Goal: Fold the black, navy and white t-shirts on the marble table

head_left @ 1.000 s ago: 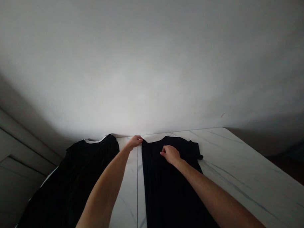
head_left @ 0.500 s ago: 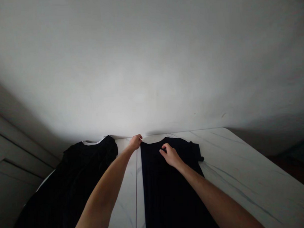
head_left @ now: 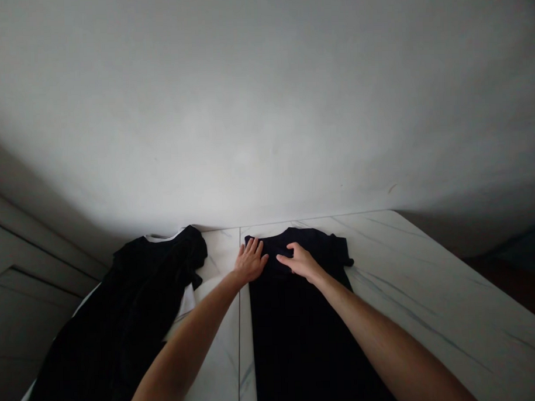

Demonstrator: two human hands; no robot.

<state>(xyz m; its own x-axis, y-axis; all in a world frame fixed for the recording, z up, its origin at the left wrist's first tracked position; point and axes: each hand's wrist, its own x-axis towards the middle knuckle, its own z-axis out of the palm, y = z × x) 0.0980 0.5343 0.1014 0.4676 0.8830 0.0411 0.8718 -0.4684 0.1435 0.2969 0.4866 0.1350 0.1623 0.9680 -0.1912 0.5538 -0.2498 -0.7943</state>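
A black T-shirt (head_left: 298, 328) lies on the white marbled table (head_left: 410, 277), its left side forming a straight edge and a sleeve showing at the right. My left hand (head_left: 251, 261) rests flat on its upper left corner with the fingers spread. Over the upper middle of the shirt is my right hand (head_left: 301, 262), thumb and forefinger apart and nothing visible between them. Whether the right hand touches the cloth I cannot tell. Its other fingers are partly hidden.
More black clothing (head_left: 105, 323) with some white cloth showing at its edges lies on the left of the table. A pale wall (head_left: 264, 107) rises behind the table's far edge. Light panelled furniture (head_left: 29, 302) stands at far left.
My left hand has gone from pinching at the shirt's top left corner to lying flat on it, a little nearer me. The right hand has barely moved. The view has tilted slightly.
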